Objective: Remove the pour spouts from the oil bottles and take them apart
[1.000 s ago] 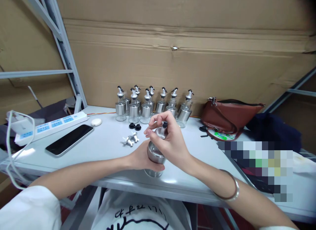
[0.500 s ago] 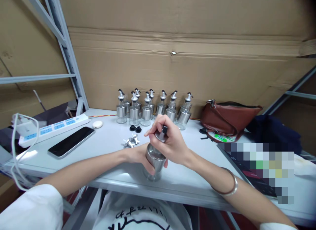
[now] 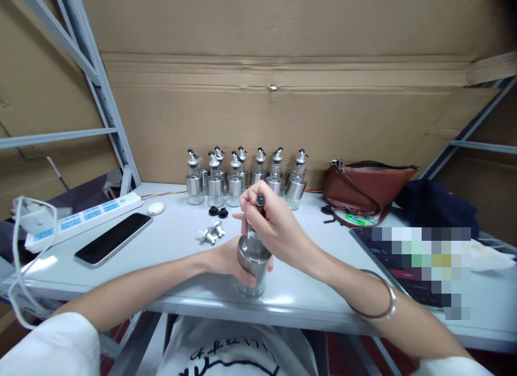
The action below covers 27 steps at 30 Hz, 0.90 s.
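fingers (image 3: 249, 196) around bottle (image 3: 252, 262), spouted bottles (image 3: 216, 186) behind

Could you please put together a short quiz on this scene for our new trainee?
1. Multiple choice: What is the left hand wrapped around?
A) the phone
B) the metal-banded bottle
C) the power strip

2. True or false: The brown bag is to the right of the standing bottles at the back.

3. Fill in the gap: The two small caps lying just behind the loose silvery pieces are ____ in colour.

Key:
1. B; the right hand is closed around its top.
2. True.
3. Black.
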{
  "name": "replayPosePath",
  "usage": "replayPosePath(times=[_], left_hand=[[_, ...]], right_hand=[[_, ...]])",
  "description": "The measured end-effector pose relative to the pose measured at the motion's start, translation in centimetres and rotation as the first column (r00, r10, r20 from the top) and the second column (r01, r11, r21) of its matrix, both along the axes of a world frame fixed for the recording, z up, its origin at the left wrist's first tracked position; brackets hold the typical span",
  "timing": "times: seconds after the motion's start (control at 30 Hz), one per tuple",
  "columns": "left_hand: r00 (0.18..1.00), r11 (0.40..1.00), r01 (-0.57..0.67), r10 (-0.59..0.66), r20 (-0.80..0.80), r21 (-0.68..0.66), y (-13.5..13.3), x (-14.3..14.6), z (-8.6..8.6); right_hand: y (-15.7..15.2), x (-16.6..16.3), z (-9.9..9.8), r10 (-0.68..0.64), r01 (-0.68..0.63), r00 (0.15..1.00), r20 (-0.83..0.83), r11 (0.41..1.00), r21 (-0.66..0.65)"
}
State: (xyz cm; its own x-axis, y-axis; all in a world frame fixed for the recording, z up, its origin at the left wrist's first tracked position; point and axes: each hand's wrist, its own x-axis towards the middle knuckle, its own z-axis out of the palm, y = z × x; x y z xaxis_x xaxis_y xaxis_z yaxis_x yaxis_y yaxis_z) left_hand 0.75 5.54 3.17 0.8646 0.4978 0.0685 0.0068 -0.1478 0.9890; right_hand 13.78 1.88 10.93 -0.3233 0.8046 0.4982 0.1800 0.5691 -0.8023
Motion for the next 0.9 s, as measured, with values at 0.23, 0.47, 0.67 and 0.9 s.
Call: replayPosePath(times=[0.23, 0.47, 0.67, 0.9], left_hand=[[0.999, 0.999, -0.029, 0.028, 0.043, 0.036, 0.0, 0.0, 0.1], [0.998, 0.998, -0.039, 0.036, 0.057, 0.049, 0.2, 0.0, -0.2], [0.997, 0.996, -0.059, 0.055, 0.058, 0.063, 0.4, 0.0, -0.7], [0.993, 0.978, -0.033, 0.056, 0.105, -0.205, 0.7, 0.2, -1.6]], right_hand=[[1.2, -0.4, -0.9, 0.125, -0.100, 0.959, -0.253, 0.989, 0.109], [-0.7, 2.4, 2.4, -0.041, -0.013, 0.996, 0.080, 0.812, 0.584], [-0.6, 4.7, 5.1, 0.075, -0.233, 0.628, 0.775, 0.968, 0.095], [1.5, 5.6, 5.1, -0.013, -0.228, 0.734, 0.679, 0.937, 0.264]])
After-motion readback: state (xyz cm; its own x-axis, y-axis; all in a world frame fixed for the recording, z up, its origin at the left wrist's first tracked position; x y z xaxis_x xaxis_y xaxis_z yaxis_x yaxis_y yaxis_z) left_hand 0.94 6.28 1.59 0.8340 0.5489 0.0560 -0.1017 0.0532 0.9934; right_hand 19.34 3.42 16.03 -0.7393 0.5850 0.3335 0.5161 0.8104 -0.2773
